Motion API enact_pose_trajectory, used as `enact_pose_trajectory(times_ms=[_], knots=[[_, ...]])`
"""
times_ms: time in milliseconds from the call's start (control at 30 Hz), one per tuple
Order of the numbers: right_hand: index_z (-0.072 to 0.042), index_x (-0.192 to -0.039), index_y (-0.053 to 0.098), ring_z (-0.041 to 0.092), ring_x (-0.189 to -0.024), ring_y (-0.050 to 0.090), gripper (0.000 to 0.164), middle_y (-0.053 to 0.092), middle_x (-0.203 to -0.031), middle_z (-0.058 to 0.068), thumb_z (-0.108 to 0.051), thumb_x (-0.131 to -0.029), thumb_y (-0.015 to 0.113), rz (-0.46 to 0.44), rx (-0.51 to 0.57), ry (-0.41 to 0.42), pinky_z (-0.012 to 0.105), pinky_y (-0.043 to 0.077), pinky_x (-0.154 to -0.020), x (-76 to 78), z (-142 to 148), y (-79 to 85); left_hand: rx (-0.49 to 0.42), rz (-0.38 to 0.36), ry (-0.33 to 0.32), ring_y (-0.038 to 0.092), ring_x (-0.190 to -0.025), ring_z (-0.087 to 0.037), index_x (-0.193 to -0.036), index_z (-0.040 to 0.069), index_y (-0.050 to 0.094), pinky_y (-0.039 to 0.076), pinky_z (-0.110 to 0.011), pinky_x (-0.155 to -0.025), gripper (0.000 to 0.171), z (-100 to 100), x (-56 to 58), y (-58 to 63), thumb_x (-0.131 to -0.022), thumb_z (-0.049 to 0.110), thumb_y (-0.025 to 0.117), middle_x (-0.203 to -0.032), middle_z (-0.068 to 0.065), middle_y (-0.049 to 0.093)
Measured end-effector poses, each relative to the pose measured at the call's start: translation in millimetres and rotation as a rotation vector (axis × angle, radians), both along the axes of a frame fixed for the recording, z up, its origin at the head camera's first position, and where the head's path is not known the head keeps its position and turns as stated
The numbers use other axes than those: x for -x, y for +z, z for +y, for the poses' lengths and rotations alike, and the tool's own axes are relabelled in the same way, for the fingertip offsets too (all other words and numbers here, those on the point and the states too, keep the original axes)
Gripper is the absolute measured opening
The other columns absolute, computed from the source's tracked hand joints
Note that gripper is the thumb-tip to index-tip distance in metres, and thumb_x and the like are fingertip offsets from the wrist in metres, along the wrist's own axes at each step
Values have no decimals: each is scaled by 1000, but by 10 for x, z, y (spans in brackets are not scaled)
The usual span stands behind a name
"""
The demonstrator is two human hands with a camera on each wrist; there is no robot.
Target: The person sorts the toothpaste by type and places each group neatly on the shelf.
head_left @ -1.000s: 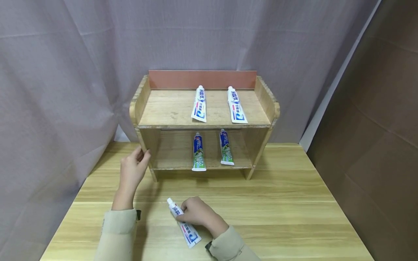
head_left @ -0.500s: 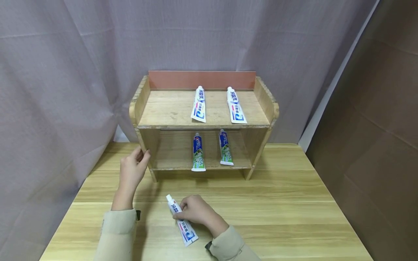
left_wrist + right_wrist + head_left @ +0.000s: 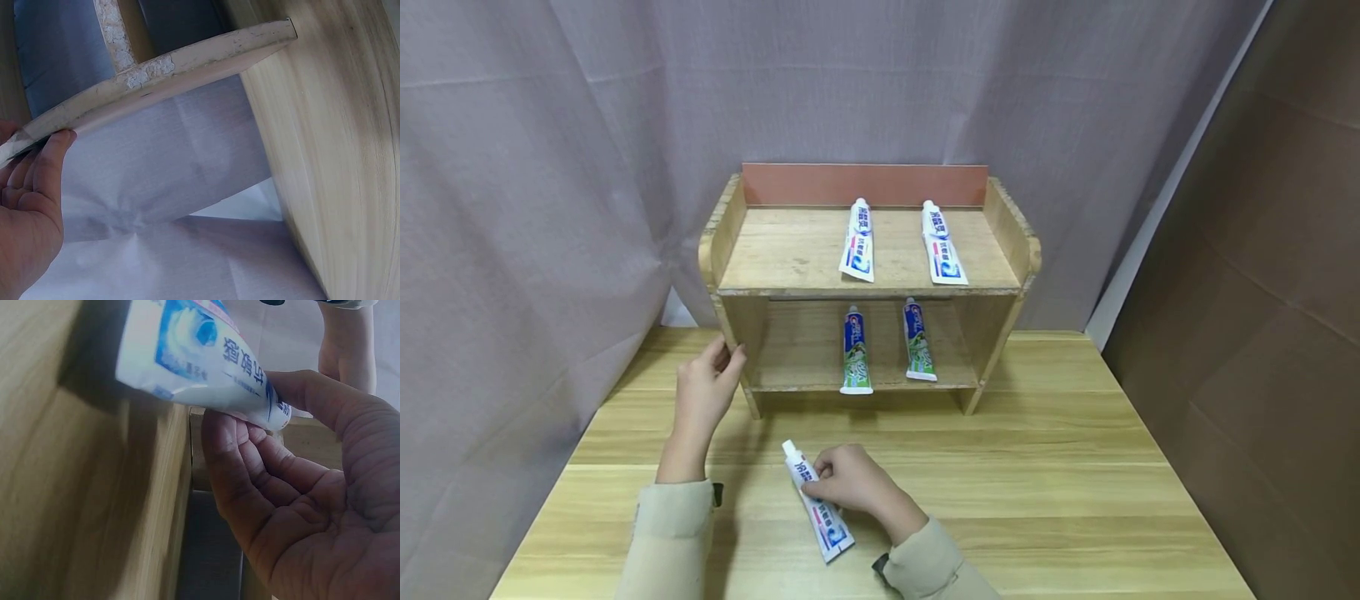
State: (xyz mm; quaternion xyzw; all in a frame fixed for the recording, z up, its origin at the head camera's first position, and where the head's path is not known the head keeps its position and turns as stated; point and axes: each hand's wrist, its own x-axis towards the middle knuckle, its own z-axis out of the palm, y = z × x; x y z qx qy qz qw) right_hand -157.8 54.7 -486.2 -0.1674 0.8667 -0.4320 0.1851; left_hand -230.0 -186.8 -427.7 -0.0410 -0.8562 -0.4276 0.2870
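My right hand (image 3: 857, 482) pinches a white and blue toothpaste tube (image 3: 827, 525) between thumb and fingers, close over the front of the table. The tube's cap points away and to the left. In the right wrist view the tube (image 3: 194, 356) shows its flat end clear of the wood, with a shadow beneath. My left hand (image 3: 709, 387) grips the front edge of the left side panel of a small wooden shelf (image 3: 790, 250). In the left wrist view the fingers (image 3: 53, 156) lie along the panel's outer face, and the thumb is mostly hidden.
Two white toothpaste tubes (image 3: 858, 242) (image 3: 943, 243) lie on the upper shelf. On the lower one are two blue and green toothpaste tubes (image 3: 855, 350) (image 3: 918, 340). Grey cloth (image 3: 850, 83) hangs behind, and a brown panel (image 3: 1247, 275) bounds the wooden table (image 3: 1060, 483) at right.
My right hand has moved slightly away from me with the toothpaste tube, which has turned a little more upright in the head view. The left hand stays on the shelf panel.
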Motion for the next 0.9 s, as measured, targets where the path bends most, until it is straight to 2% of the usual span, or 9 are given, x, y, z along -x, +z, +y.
enact_pose_trajectory(times_ms=[600, 900], knots=[[-13, -80, 70, 6, -50, 57, 18, 63, -65, -7, -25, -82, 82, 32, -25, 3, 18, 47, -40, 38, 18, 28, -10, -2, -11, 72, -100, -37, -117, 4, 71, 61, -44, -84, 26, 2, -11, 6, -98, 20, 64, -109, -22, 71], [-13, -79, 69, 7, -52, 58, 18, 63, -66, -6, -25, -81, 82, 53, -24, 13, 20, 49, -42, 53, 17, 25, -2, -6, 1, 73, -98, -36, -113, 5, 72, 62, -45, -83, 24, -1, -2, 1, -98, 21, 64, -107, -21, 72]])
